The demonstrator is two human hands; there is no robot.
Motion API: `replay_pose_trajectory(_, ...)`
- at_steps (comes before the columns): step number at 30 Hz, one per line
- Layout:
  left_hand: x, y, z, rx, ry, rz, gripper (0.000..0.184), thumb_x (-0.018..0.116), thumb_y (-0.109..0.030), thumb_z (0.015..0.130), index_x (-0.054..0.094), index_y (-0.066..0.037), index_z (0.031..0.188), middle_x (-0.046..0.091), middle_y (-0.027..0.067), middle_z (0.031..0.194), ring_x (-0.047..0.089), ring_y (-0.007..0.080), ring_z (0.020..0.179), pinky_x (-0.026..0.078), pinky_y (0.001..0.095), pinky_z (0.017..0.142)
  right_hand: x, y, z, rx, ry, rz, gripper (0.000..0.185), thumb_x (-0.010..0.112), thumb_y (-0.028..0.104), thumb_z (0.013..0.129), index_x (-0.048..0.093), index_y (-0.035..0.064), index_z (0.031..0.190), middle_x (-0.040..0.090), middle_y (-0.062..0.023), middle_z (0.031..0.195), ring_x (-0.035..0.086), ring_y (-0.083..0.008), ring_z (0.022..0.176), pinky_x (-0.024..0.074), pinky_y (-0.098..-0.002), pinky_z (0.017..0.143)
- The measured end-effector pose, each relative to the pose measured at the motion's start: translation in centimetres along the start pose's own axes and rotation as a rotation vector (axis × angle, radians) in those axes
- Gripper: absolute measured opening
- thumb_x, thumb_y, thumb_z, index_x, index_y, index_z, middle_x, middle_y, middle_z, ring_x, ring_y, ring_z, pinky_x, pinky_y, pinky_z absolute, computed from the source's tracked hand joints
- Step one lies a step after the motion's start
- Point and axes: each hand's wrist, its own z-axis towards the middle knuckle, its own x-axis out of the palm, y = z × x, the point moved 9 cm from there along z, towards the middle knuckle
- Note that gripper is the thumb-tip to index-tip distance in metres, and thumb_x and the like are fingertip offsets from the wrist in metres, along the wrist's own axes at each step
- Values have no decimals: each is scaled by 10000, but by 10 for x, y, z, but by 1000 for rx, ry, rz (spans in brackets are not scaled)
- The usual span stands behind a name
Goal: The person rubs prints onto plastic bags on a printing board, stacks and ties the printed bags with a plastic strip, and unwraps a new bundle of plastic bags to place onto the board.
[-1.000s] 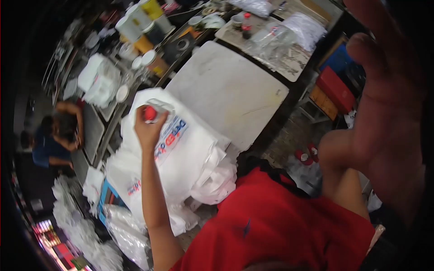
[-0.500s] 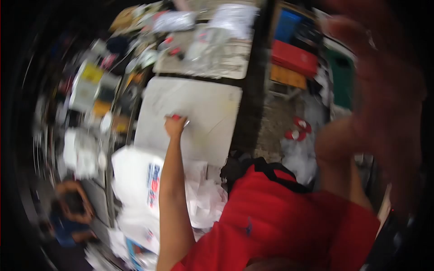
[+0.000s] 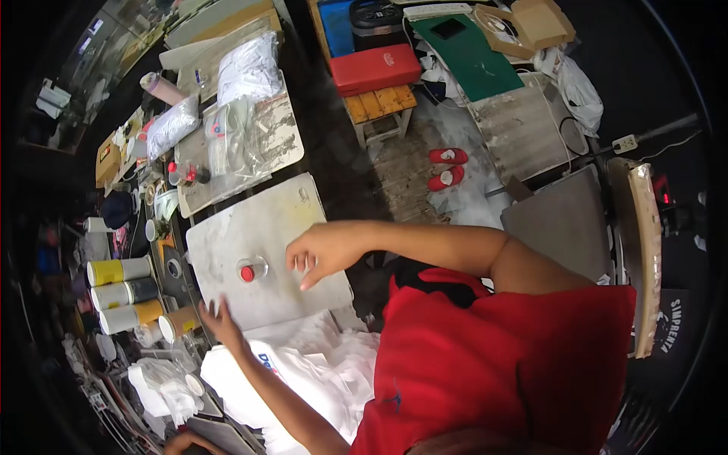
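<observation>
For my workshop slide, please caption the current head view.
Left hand and right hand, spread apart, flank a red-capped bottle on a pale tabletop.

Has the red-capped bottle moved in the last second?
Yes. The bottle has gone from over the white printed stack, where the left hand held it, onto the gray board beside that stack.

bottle cap (image 3: 247,274): red | bottle (image 3: 261,265): clear | board (image 3: 227,236): pale grey, dark smudges | stack (image 3: 307,350): white, blue lettering
</observation>
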Motion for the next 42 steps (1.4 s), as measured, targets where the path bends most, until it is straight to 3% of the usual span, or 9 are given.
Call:
replay_pose_trajectory(8, -239, 86, -276, -114, -665, 190, 413, 682, -251, 897, 605, 5, 1212, 588, 118, 1275, 516, 238, 1214, 373, 420, 1038, 178, 95, 54, -161, 444, 371, 204, 702, 164, 879, 641, -1, 984, 676, -65, 887, 618, -108, 852, 509, -274, 786)
replay_pose_trajectory(12, -332, 109, -458, -245, -1133, 84, 333, 696, -274, 889, 662, 11, 1058, 675, 94, 1005, 605, 179, 943, 465, 283, 863, 317, 160, 53, -133, 864, 399, 152, 659, 126, 919, 640, -4, 995, 655, -29, 927, 596, -90, 889, 490, -257, 843)
replay_pose_trajectory(16, -391, 178, -609, -619, -1394, 173, 474, 734, -440, 821, 684, 11, 959, 684, 129, 947, 617, 211, 870, 475, 306, 805, 472, 207, 37, -339, 1150, -152, 312, 661, 229, 914, 614, -21, 1096, 662, -85, 1018, 612, -161, 953, 487, -291, 823)
replay_pose_trajectory(21, -415, 284, -631, -761, -1121, 359, 790, 755, -565, 720, 613, 80, 1152, 673, 241, 1066, 624, 321, 1081, 480, 387, 929, 640, 157, 54, -218, 969, -590, 759, 686, 573, 773, 606, -94, 1126, 660, -209, 1046, 636, -313, 1003, 523, -385, 790)
replay_pose_trajectory(23, -413, 326, -614, -864, -887, 134, 771, 758, -481, 763, 553, 94, 1234, 679, 196, 1059, 647, 278, 1046, 506, 354, 901, 661, 121, 44, 168, 985, -771, 899, 682, 634, 732, 575, -148, 1162, 635, -253, 1127, 621, -363, 1058, 525, -418, 808)
replay_pose_trajectory(26, -382, 360, -592, -843, -593, -625, 857, 785, -495, 691, 548, 133, 1224, 661, 235, 1096, 673, 321, 985, 541, 377, 855, 675, 83, 54, 145, 657, -705, 926, 678, 644, 722, 575, -169, 1153, 623, -269, 1153, 622, -392, 1056, 527, -452, 815)
replay_pose_trajectory(30, -372, 399, -586, -732, -599, -859, 740, 770, -406, 738, 547, 75, 1253, 664, 199, 1089, 683, 295, 928, 556, 390, 822, 685, 38, 55, 301, 665, -472, 798, 728, 500, 751, 565, -146, 1190, 625, -250, 1133, 635, -362, 961, 509, -481, 775)
replay_pose_trajectory(37, -352, 395, -597, -726, -495, -1046, 730, 745, -350, 780, 470, 47, 1326, 619, 201, 1193, 653, 282, 1009, 543, 380, 868, 679, 37, 49, 374, 566, -520, 672, 683, 541, 746, 680, -66, 1035, 675, -212, 1030, 665, -333, 940, 545, -420, 778)
replay_pose_trajectory(42, -345, 402, -598, -665, -464, -1168, 689, 756, -280, 765, 489, 66, 1298, 632, 200, 1167, 654, 280, 1015, 534, 388, 896, 669, 46, 39, 434, 514, -497, 664, 706, 425, 786, 591, -107, 1166, 657, -216, 1061, 651, -332, 938, 520, -461, 758)
